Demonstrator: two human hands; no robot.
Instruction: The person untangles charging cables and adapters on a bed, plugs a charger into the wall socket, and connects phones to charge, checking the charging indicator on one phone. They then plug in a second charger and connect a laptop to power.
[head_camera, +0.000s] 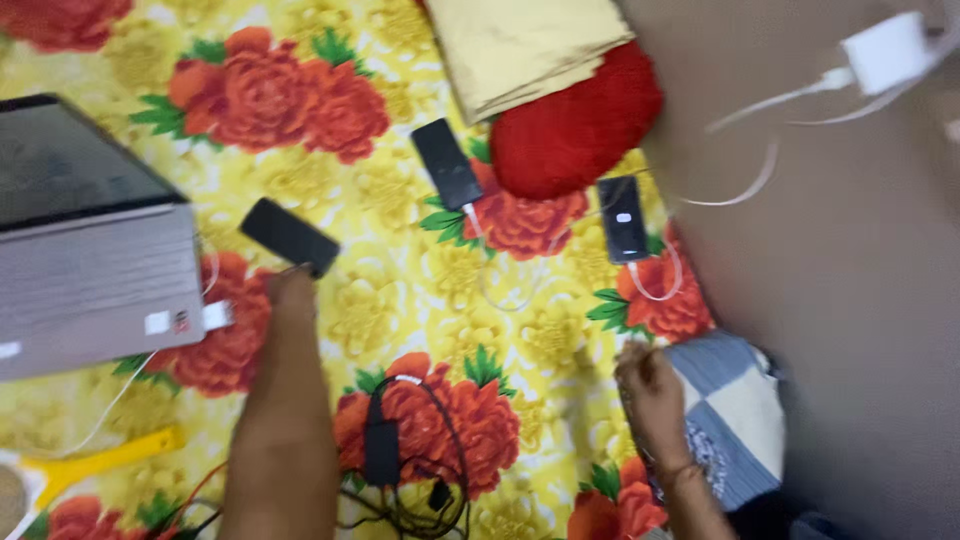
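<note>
Left hand (292, 290) is seen with fingertips on a black phone (290, 236) beside the laptop (95, 265), grip unclear through blur; right hand (650, 385) is curled shut, empty; phone could be nudged into the laptop cable (215, 268).

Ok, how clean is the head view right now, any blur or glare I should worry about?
Head view: motion blur smears the whole picture, so the left hand at the black phone and the right hand have soft edges; lighting is even and warm with no hard shadows; faint sheen on the laptop screen, white charger nearly washed out.
</note>
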